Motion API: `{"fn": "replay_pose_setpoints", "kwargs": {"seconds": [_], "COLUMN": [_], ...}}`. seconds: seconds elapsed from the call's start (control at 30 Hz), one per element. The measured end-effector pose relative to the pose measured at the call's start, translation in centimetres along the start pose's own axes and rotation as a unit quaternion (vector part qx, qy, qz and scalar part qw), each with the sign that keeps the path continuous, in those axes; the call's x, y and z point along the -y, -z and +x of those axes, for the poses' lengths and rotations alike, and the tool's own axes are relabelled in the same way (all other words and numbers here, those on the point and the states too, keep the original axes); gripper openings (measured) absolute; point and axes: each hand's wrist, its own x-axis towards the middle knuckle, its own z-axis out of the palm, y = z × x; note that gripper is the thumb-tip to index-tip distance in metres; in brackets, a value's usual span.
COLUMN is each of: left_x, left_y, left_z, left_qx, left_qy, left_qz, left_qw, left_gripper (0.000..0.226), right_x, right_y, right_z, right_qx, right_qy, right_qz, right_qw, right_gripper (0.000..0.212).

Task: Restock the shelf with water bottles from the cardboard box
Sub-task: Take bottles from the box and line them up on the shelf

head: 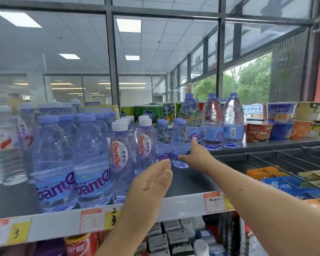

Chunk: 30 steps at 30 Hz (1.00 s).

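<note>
Thin blue-tinted plastic is what we handle here. Nearest us, our left hand (151,183) hovers over the shelf (50,224) edge, fingers straight, holding nothing. Further in, our right hand (193,152) wraps thumb and fingers round the labelled lower body of a small Ganten water bottle (180,133), upright on the shelf deck beside its row. We judge it full: moderately heavy, slick, with walls that dent. The label band seems the firmest hold. Beyond stand large Ganten jugs (212,122).
</note>
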Motion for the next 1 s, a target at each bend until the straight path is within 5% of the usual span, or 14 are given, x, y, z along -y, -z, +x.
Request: {"fn": "replay_pose_setpoints", "kwargs": {"seconds": [0.17, 0.33, 0.43, 0.77, 1.0], "left_x": [0.2, 1.8, 4.1, 16.3, 28.6], "left_y": [1.5, 3.9, 6.2, 10.5, 9.8], "left_z": [-2.4, -7.5, -11.6, -27.8, -39.6], "left_qx": [0.002, 0.018, 0.02, 0.061, 0.016], "left_qy": [-0.01, 0.026, 0.052, 0.215, 0.34], "left_qz": [-0.026, -0.034, -0.032, 0.051, 0.063], "left_qw": [1.0, 0.999, 0.998, 0.973, 0.938], "left_gripper": [0.057, 0.03, 0.041, 0.033, 0.03], "right_x": [2.3, 5.0, 5.4, -1.5, -13.5], "right_y": [1.3, -1.2, -4.5, -21.4, -39.8], "right_z": [-6.8, -18.7, -25.1, -38.8, -49.8], "right_qx": [-0.062, -0.11, -0.102, 0.101, 0.299], "right_qy": [0.078, 0.154, 0.151, 0.04, -0.085], "right_qz": [-0.009, 0.053, 0.056, -0.008, -0.025], "right_qw": [0.995, 0.98, 0.982, 0.994, 0.95], "right_gripper": [0.053, 0.033, 0.028, 0.029, 0.021]}}
